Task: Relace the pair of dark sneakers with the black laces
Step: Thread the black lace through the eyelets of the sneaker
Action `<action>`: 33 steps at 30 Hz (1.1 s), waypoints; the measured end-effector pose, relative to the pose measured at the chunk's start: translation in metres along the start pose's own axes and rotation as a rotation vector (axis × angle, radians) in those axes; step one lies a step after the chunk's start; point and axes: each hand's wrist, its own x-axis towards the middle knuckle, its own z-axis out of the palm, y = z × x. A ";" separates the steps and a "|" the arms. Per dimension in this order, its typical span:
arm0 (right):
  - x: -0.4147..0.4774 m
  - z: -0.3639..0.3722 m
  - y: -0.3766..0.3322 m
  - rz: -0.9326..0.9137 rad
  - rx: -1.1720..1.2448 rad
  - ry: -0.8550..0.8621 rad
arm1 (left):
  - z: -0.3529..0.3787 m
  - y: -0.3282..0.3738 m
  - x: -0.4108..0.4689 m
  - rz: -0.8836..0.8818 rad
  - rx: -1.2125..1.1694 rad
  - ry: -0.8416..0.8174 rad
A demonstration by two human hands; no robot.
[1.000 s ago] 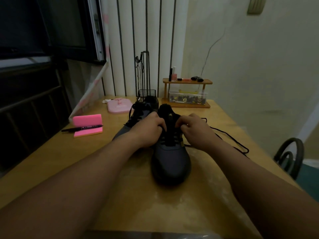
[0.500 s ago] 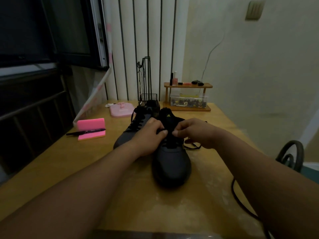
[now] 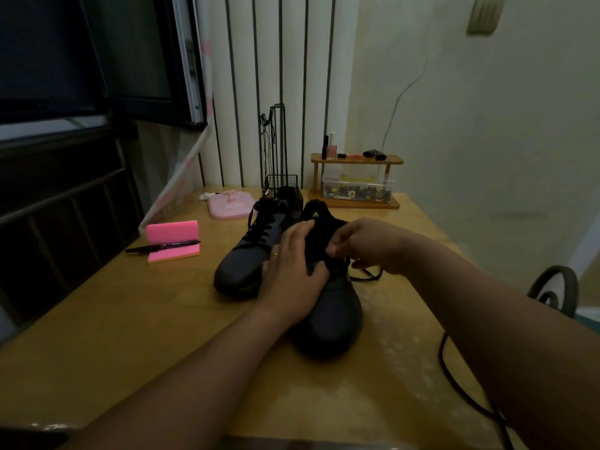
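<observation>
- Lying across the lacing area of the near sneaker (image 3: 331, 316), the left hand (image 3: 292, 271) has its fingers fairly straight and flat on the shoe, gripping nothing.
- The right hand (image 3: 367, 245) sits just beside it over the tongue, fingertips (image 3: 334, 251) curled together and pinching the lace (image 3: 367, 276). It is too dark to tell which eyelet.
- From under that hand the lace loops onto the table (image 3: 130, 319), and a long stretch trails off by the right forearm.
- The near sneaker stands toe toward the camera in mid-table.
- The far sneaker (image 3: 240, 261) stands touching its left side, already laced.
- To the left lies a pen (image 3: 162, 246) on a pink pad (image 3: 172, 232); a wire basket (image 3: 282, 183) and a wooden shelf (image 3: 357, 160) stand at the back.
</observation>
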 end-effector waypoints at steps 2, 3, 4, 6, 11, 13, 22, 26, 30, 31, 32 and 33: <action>0.000 0.003 0.008 -0.013 0.128 0.016 | 0.001 -0.002 0.000 0.000 -0.011 -0.006; 0.000 0.004 0.010 -0.020 0.184 0.021 | 0.000 -0.002 0.001 -0.006 -0.016 -0.010; -0.001 0.005 0.011 -0.029 0.216 0.026 | 0.000 -0.003 0.001 -0.011 -0.016 -0.008; -0.002 0.007 0.010 -0.074 0.150 0.048 | 0.000 -0.003 -0.001 -0.011 -0.007 0.004; 0.000 0.014 -0.007 -0.170 -0.621 0.110 | -0.001 -0.002 -0.002 -0.013 0.014 -0.003; 0.000 0.013 -0.015 -0.136 -0.707 0.073 | -0.002 -0.001 -0.003 -0.008 0.021 -0.022; -0.009 0.010 0.012 -0.109 0.176 0.034 | -0.004 0.001 -0.002 -0.067 -0.080 -0.026; -0.007 0.014 0.028 -0.101 0.460 -0.011 | -0.001 0.001 -0.004 -0.050 -0.135 0.007; -0.007 0.015 0.034 -0.111 0.532 -0.056 | -0.003 0.003 -0.004 0.033 -0.089 0.017; -0.007 0.014 0.035 -0.123 0.533 -0.052 | -0.003 0.002 -0.004 0.038 -0.069 0.016; -0.008 0.014 0.035 -0.142 0.526 -0.033 | -0.004 0.002 -0.004 0.033 -0.054 0.014; -0.009 0.015 0.035 -0.172 0.483 0.012 | -0.005 0.003 -0.005 0.022 -0.044 0.011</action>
